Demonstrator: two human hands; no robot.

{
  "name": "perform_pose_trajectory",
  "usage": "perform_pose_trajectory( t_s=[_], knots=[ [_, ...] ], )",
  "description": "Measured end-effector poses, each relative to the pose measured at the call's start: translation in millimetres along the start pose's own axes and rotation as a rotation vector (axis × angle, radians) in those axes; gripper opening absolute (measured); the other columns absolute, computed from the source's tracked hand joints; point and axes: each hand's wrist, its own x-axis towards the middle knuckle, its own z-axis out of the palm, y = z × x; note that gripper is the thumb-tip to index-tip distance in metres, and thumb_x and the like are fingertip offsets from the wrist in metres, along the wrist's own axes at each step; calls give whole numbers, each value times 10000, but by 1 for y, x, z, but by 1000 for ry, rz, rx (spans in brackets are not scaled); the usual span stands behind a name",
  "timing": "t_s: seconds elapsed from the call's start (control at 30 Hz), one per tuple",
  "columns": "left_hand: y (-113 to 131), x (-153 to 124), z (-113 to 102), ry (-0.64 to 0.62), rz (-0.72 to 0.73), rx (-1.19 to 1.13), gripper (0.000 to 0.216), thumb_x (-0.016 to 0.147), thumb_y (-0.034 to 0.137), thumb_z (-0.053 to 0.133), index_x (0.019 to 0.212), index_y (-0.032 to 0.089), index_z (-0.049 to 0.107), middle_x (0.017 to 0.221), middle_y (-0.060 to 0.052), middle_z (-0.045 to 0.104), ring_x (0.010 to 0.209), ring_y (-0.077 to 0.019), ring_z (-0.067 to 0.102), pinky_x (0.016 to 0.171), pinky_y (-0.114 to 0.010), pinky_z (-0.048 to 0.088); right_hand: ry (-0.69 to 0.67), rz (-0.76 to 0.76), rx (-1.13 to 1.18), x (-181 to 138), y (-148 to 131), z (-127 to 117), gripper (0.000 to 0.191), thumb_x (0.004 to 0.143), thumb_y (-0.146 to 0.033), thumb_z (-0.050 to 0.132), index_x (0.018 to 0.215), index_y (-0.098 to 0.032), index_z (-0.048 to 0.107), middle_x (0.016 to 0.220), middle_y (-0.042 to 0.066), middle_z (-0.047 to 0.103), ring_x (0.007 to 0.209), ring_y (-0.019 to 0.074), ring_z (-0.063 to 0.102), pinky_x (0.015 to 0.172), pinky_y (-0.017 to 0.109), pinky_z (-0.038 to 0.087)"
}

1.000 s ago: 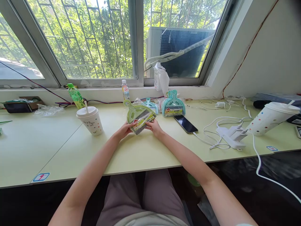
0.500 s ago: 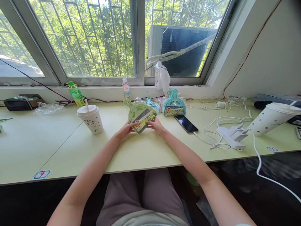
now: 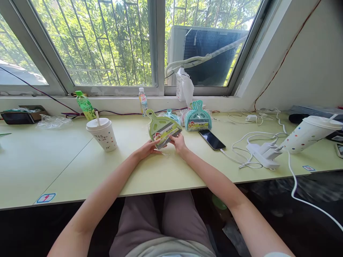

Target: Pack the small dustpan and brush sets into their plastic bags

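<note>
Between my hands is a green mini dustpan and brush set (image 3: 162, 125) in clear wrap, with a yellow printed label across its front. It is tilted, its handle pointing up and left. My left hand (image 3: 148, 149) grips its lower left edge, fingers partly under it. On the lower right side, my right hand (image 3: 177, 141) pinches the edge near the grey bristles. Behind it, partly hidden, lies a blue dustpan set (image 3: 171, 115). A stack of teal dustpan sets (image 3: 198, 117) stands to the right, labels facing me.
A white lidded cup with a straw (image 3: 102, 135) stands left; behind it leans a green bottle (image 3: 85, 105). A small clear bottle (image 3: 143, 101) is by the sill. Right are a phone (image 3: 212, 139), a power strip (image 3: 264, 155), loose cables and a tilted dotted cup (image 3: 311, 134).
The green dustpan set has shifted slightly right and turned so its handle points more upright. Both hands still hold it, and the left hand's fingers have spread further beneath.
</note>
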Motion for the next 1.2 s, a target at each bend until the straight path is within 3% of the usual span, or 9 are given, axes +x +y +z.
perform_pose_trajectory(
  t_s=[0.1,0.3,0.5,0.67,0.9,0.97,1.07,1.13,1.2],
  knots=[
    [0,1,3,2,17,-1,546,809,426,682,1294,226,531,1350,-141,562,1173,-319,588,723,-348,602,11,-9,17,0,0,0,413,612,-133,809,905,-206,526,909,18,692,907,206,676,833,403,604],
    [-2,7,2,202,146,6,536,782,443,700,1241,209,553,1283,-125,613,1088,-270,633,797,-373,587,-9,2,-13,3,-1,-1,432,605,-145,819,908,-217,519,898,16,680,918,208,672,826,410,604],
    [-1,4,0,170,-8,-2,563,766,417,721,1258,228,523,1281,-118,607,946,-233,669,715,-368,613,-45,9,-40,4,-1,-4,432,600,-131,818,919,-205,536,941,21,681,883,191,674,813,390,608],
    [-2,5,0,211,-5,19,555,749,385,736,1230,208,524,1246,-124,618,923,-227,666,657,-348,619,-43,36,-55,6,-2,-3,428,609,-107,810,917,-205,529,906,10,695,858,189,689,807,385,612],
    [4,9,-12,367,121,13,546,723,358,750,1207,220,537,1294,-101,595,950,-236,659,627,-350,620,-243,140,-201,21,-22,-12,192,833,-320,673,908,-163,594,794,82,721,777,202,721,793,370,603],
    [6,10,-19,419,132,-22,526,747,337,720,1218,205,529,1231,-110,633,897,-236,679,609,-355,617,-203,41,-349,25,-28,-21,179,884,-321,599,878,-144,626,784,103,720,776,211,723,794,373,598],
    [8,10,-29,434,118,-110,476,822,318,620,1253,153,506,1076,-133,686,775,-237,706,553,-331,602,-79,-321,-609,30,-35,-33,189,922,-237,497,984,-154,655,949,116,715,864,222,714,847,403,576],
    [10,9,-33,421,102,-161,451,863,304,554,1274,129,495,1030,-138,694,726,-234,709,516,-308,589,-124,-600,-802,32,-37,-36,269,893,-181,522,1136,-208,634,1200,102,645,1103,244,635,992,451,490],
    [12,8,-34,411,101,-193,442,881,291,524,1292,132,490,1033,-136,695,701,-219,705,501,-292,584,-257,-794,-974,32,-38,-37,434,837,-161,608,1256,-273,579,1383,62,524,1303,254,474,1116,479,348]
  ],
)
